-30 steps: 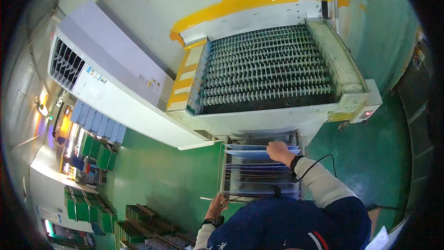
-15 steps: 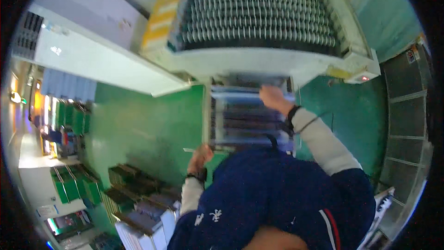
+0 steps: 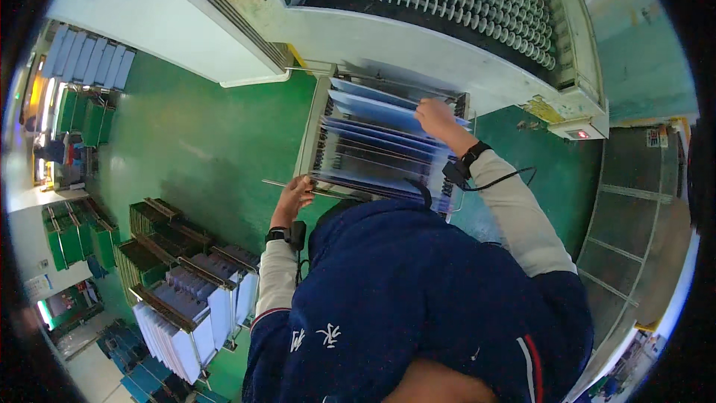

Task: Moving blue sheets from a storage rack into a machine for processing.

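Note:
A metal rack (image 3: 304, 134) in front of me holds several thin blue-white panels standing on edge, with gaps between them. My right hand (image 3: 438, 118) reaches over the far part of the rack. Its fingers are closed on the upper edge of a panel (image 3: 373, 110) near the right side. My left hand (image 3: 295, 195) is at the rack's near left corner, its fingers curled at a thin metal rod (image 3: 276, 183) that sticks out to the left. Part of the rack's near side is hidden by my body.
Beyond the rack stands a pale machine (image 3: 418, 48) with rows of roller discs (image 3: 440, 0). To the left, a white cabinet (image 3: 164, 30) rises from the green floor (image 3: 201, 134). More racks of panels (image 3: 179, 336) stand at lower left. A grey framed panel (image 3: 634, 201) is at right.
My view has shifted and sharpened. My right hand stays over the far part of the rack, and my left hand stays at its near left corner. The panels now show clearly.

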`<state>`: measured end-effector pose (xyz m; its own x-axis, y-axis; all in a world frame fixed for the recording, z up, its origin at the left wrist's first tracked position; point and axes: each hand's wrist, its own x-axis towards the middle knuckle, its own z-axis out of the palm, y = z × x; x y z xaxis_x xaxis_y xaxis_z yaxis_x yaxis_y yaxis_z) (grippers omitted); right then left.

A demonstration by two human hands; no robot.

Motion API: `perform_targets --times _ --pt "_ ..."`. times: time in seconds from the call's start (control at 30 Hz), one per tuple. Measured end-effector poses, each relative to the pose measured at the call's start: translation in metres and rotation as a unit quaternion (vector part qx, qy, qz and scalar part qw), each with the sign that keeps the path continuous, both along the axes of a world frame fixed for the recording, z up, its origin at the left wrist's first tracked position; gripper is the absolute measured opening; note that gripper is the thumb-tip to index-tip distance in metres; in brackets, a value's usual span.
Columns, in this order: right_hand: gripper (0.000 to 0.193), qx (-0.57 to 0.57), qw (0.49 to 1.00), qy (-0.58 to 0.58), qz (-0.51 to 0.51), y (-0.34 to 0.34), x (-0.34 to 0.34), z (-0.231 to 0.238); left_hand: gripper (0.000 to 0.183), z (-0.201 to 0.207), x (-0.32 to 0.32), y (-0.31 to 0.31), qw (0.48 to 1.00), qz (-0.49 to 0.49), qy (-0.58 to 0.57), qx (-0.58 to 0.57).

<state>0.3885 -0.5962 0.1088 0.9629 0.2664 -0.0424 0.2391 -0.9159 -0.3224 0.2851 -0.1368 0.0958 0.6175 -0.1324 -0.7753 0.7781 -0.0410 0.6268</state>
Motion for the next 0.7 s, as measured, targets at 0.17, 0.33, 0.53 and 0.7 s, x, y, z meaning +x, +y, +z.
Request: perform_targets --times 0.17,0.33,0.53,0.7 --pt "0.021 0.016 1.000 0.005 -0.025 0.001 -0.004 -0.001 0.069 -0.004 -0.001 0.001 1.000 -0.002 -0.008 -0.001" --pt "0.023 0.018 0.999 0.025 -0.029 -0.001 -0.001 0.005 0.069 0.000 -0.006 -0.003 1.000 0.011 -0.015 0.017" --pt "0.022 0.093 0.994 0.020 -0.052 -0.013 0.001 0.006 0.067 0.009 -0.005 -0.006 1.000 0.000 -0.028 0.011" --pt "0.033 0.274 0.927 0.148 -0.207 -0.023 0.011 0.029 0.066 0.004 -0.005 -0.004 0.999 -0.003 -0.026 0.018"
